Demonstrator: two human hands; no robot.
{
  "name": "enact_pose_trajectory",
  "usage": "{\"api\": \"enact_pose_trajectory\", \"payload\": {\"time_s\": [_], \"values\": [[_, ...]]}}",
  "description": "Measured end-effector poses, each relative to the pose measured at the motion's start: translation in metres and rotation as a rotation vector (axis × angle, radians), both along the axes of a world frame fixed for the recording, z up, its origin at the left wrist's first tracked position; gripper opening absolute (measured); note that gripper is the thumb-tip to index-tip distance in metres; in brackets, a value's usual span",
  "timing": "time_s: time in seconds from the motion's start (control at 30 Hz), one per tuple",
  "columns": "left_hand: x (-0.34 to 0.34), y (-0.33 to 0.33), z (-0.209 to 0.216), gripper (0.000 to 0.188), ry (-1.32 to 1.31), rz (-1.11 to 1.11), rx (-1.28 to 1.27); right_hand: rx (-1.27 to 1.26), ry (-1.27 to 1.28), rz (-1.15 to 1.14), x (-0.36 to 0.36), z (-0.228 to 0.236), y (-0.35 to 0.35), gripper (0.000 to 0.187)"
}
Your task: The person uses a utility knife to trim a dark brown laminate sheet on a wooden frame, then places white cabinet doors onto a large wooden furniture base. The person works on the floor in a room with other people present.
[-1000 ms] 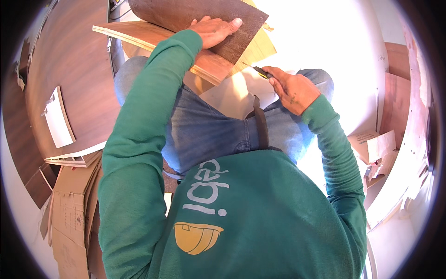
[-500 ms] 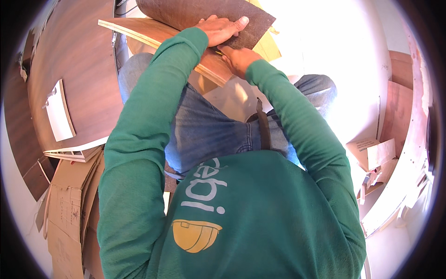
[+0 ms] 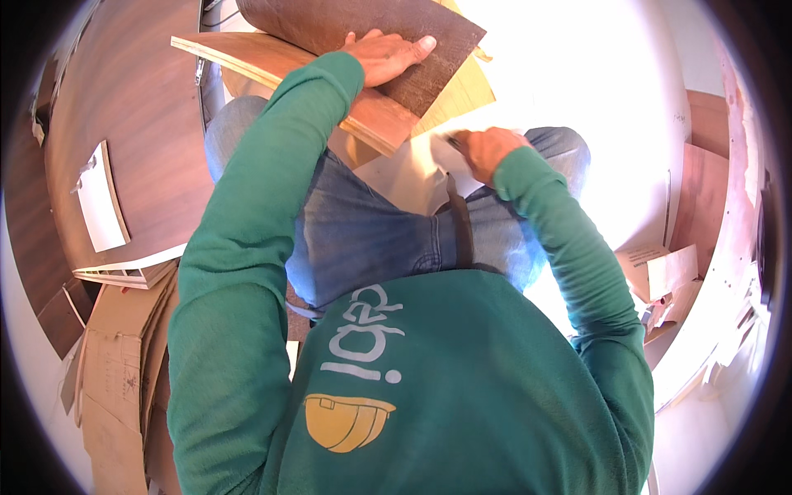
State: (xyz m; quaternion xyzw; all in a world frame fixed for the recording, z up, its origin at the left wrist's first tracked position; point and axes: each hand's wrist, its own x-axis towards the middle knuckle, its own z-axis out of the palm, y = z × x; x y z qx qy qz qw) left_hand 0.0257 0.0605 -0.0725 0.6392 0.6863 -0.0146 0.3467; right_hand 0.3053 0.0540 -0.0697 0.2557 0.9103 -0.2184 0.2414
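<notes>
My left hand lies flat, fingers stretched and thumb out, on a curling dark brown sheet. The sheet rests over a light wooden board, whose layered edge faces me. My right hand is closed in front of my right knee, apart from the board and sheet. A small dark tip pokes out from its fingers; most of what it grips is hidden. Beneath the sheet's right corner, a yellowish wood piece shows.
A large brown panel stands at the left with a white-faced clipboard on it. Folded cardboard leans at lower left. An open cardboard box is at the right. Strong glare washes out the floor at upper right.
My right hand has moved right and toward me, away from the sheet's near edge, where something small and yellow showed at its fingers. My left hand remains on the sheet.
</notes>
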Motion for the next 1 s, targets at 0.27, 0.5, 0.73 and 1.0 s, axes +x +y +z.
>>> {"api": "enact_pose_trajectory", "payload": {"time_s": [0.27,0.5,0.73,1.0], "values": [[0.008,-0.003,-0.002,0.094,0.048,-0.011,-0.013,-0.103,0.16,-0.307,0.041,0.067,-0.016,0.036],[0.008,-0.002,-0.002,0.093,0.026,0.012,-0.002,-0.078,0.227,-0.233,-0.001,0.05,-0.025,0.04],[0.005,0.001,-0.005,0.099,0.024,-0.009,0.008,-0.066,0.192,-0.237,-0.044,-0.018,-0.012,0.038],[0.006,-0.002,-0.001,0.099,0.018,0.013,-0.012,-0.052,0.012,-0.185,0.032,-0.001,-0.017,0.033]]}}
